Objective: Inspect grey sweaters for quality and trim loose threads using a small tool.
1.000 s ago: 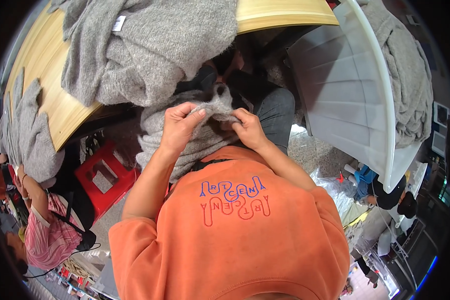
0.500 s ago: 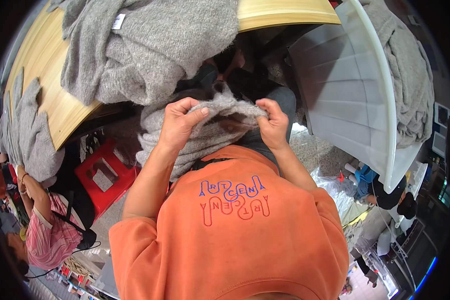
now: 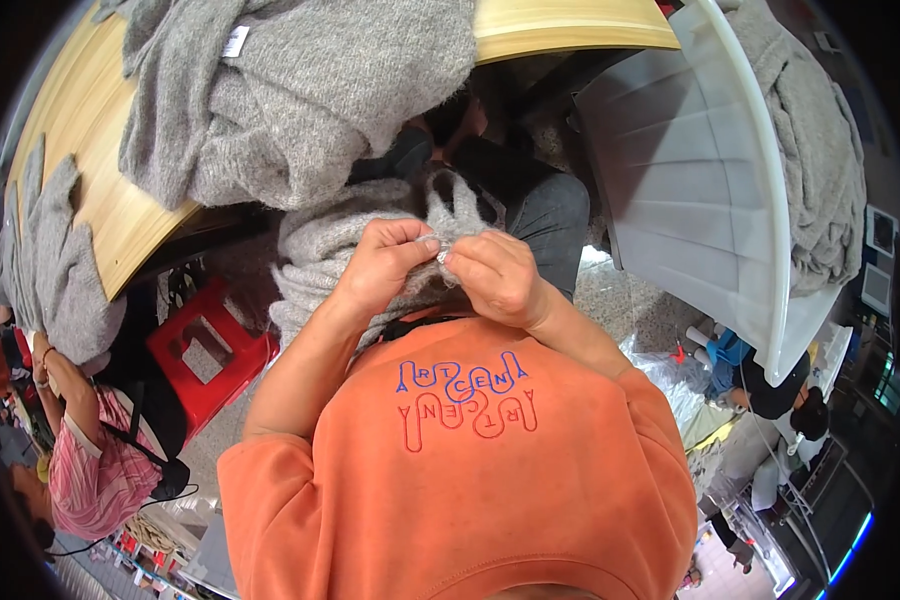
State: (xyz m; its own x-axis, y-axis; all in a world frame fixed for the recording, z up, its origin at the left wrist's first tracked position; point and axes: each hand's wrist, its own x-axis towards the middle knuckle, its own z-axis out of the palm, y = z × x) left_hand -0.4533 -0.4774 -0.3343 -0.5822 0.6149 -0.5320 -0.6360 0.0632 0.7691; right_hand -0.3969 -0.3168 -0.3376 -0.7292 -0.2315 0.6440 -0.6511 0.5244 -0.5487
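A fuzzy grey knitted garment (image 3: 320, 245) lies bunched across my lap, over dark jeans. My left hand (image 3: 383, 262) pinches its edge between thumb and forefinger. Right beside it, my right hand (image 3: 497, 272) pinches the same edge, and the fingertips of both hands nearly meet. A small pale bit of the knit shows between them. Above the fingers a loop of the garment stands up. The hands cover part of the gripped edge.
Ahead, a wooden table (image 3: 570, 25) carries a heap of grey knitwear (image 3: 290, 110) hanging over its edge. To the right stands a large pale plastic bin (image 3: 695, 180), with more grey knitwear (image 3: 810, 150) beyond. A red stool (image 3: 210, 350) and a person in pink (image 3: 100, 460) are at left.
Both hands have come together from a spread grip; the right moved left and the left slightly down. The stretched edge between them is now gathered up.
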